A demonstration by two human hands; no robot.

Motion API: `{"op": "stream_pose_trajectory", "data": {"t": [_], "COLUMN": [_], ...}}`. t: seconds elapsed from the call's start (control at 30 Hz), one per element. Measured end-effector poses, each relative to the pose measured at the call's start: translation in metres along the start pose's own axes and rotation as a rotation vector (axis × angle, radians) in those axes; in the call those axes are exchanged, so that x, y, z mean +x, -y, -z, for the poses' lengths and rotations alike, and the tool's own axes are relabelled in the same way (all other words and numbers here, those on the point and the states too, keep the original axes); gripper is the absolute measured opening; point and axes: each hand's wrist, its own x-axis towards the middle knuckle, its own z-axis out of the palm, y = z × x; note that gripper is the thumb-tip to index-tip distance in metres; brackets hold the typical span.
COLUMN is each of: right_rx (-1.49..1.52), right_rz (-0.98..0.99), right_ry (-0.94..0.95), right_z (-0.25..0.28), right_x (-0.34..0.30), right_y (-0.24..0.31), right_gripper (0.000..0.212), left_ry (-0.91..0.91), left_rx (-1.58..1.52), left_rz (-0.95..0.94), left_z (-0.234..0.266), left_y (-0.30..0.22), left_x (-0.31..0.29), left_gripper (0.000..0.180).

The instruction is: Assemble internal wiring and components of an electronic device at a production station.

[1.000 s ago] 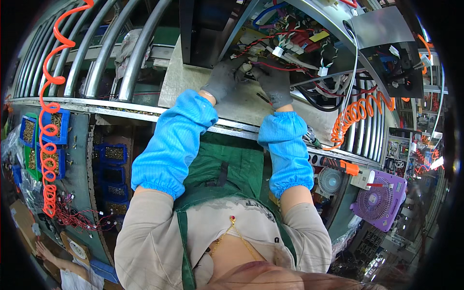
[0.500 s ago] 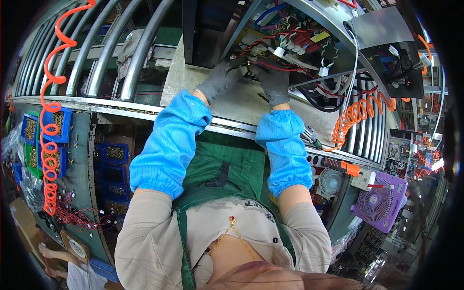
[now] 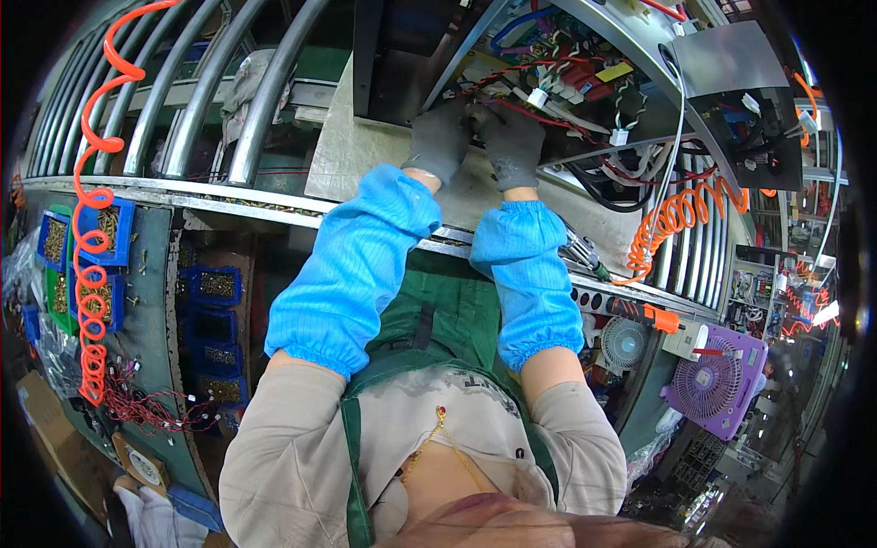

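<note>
Both my hands wear grey gloves, with blue sleeves up the forearms. My left hand [image 3: 439, 142] and my right hand [image 3: 512, 148] meet at the front opening of a dark metal cabinet [image 3: 393, 64]. The fingers of each are curled in toward the other, and what they pinch is hidden by the gloves. Red wires [image 3: 539, 116] run out from beside the right hand into the cabinet. Behind them lie a white connector [image 3: 538, 98], twisted leads and a circuit board carrying red parts [image 3: 598, 89]. The cabinet stands on a pale metal plate [image 3: 352, 155].
Steel conveyor rollers [image 3: 196, 100] lie left of the cabinet. An orange coiled hose [image 3: 91, 247] hangs at the left, by blue bins of screws [image 3: 108, 233]. A screwdriver-like tool [image 3: 585, 253] rests right of my right forearm. A purple fan [image 3: 717, 379] stands at the right.
My left hand has shifted right and closer to the right hand, its forearm swinging along. The cabinet appears slightly further right. At the lower left, another person's arms have moved mostly out of sight.
</note>
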Motion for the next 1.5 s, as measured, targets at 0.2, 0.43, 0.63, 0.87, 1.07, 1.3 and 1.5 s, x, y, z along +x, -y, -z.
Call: {"op": "stream_pose_trajectory", "data": {"t": [0.2, 0.43, 0.63, 0.87, 1.07, 1.3, 1.5], "right_rx": [0.107, 0.160, 0.127, -0.027, -0.121, -0.130, -0.052], "right_rz": [-0.201, -0.188, -0.210, -0.194, -0.088, -0.027, -0.093], "right_ry": [-0.086, -0.015, -0.042, -0.098, -0.031, -0.017, -0.033], "right_z": [-0.007, -0.002, -0.006, -0.008, -0.007, -0.008, -0.014], "right_x": [-0.007, -0.007, -0.001, -0.002, 0.001, 0.000, -0.001], "right_y": [0.005, 0.002, 0.005, 0.008, -0.004, -0.001, -0.006], "right_gripper": [0.025, 0.028, 0.030, 0.028, 0.034, 0.032, 0.030], "left_ry": [0.013, -0.033, 0.135, 0.164, 0.159, 0.233, 0.198], "left_rx": [0.055, 0.010, 0.169, 0.197, 0.136, 0.215, 0.217], "left_rz": [-0.032, -0.044, 0.107, 0.119, 0.212, 0.270, 0.163], "left_z": [-0.003, 0.002, -0.004, -0.009, 0.000, 0.003, -0.010], "left_y": [0.004, 0.002, -0.004, 0.002, -0.014, -0.016, 0.000], "left_x": [0.002, -0.001, 0.009, 0.012, 0.013, 0.018, 0.018], "left_gripper": [0.026, 0.022, 0.023, 0.023, 0.022, 0.023, 0.025]}}
